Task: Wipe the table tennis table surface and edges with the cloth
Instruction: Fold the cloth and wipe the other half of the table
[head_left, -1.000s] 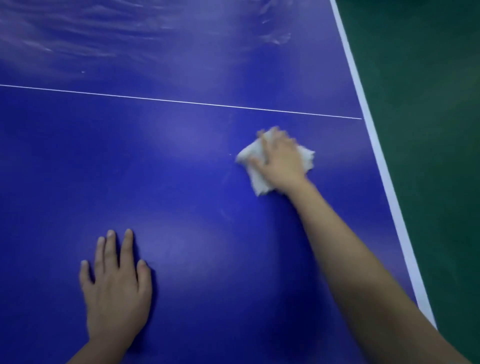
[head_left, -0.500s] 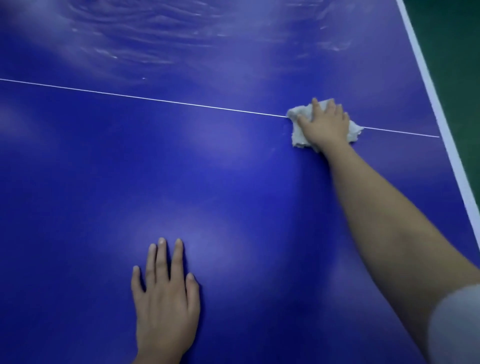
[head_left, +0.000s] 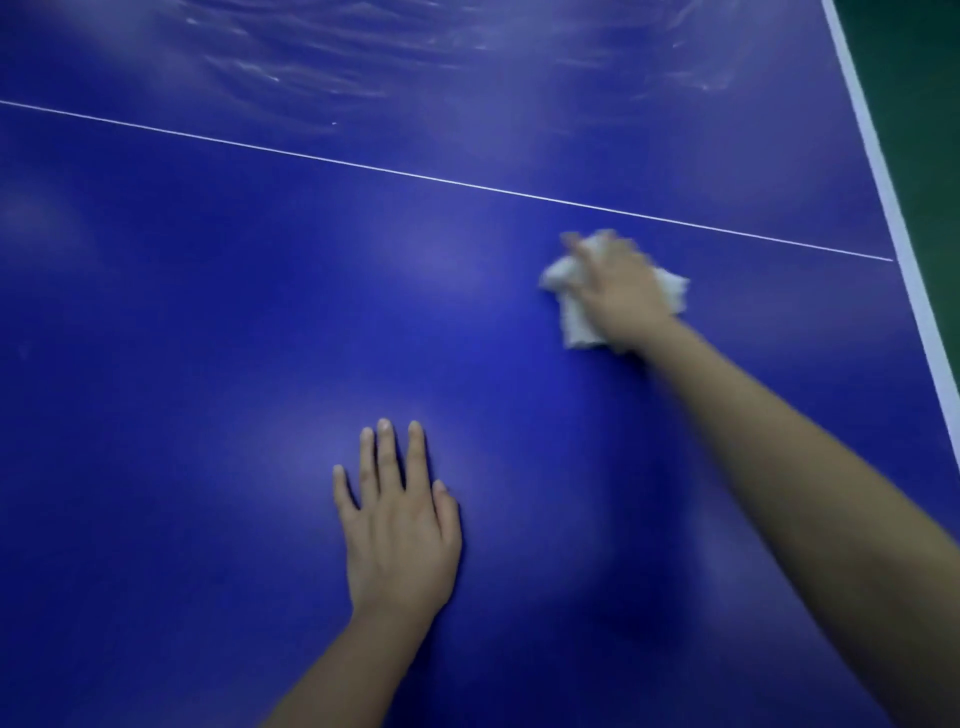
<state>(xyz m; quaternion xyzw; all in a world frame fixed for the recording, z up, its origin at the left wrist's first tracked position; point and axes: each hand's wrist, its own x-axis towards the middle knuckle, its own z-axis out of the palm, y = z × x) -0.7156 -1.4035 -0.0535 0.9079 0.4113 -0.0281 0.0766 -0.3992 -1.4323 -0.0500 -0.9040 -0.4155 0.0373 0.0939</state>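
Cloth back off the white line, bunched beneath the right hand, grip unclear through blur.

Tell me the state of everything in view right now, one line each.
cloth: crumpled, on the table, under the right hand.
right hand: pressing the cloth, blurred.
left hand: flat on the table, fingers straight, empty.
table: streaky beyond the thin white line.

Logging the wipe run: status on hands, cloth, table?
Right hand presses white cloth on blue table, near side of thin white line. Left hand flat on table, holding nothing. Streaks beyond the line; no obstacle seen.
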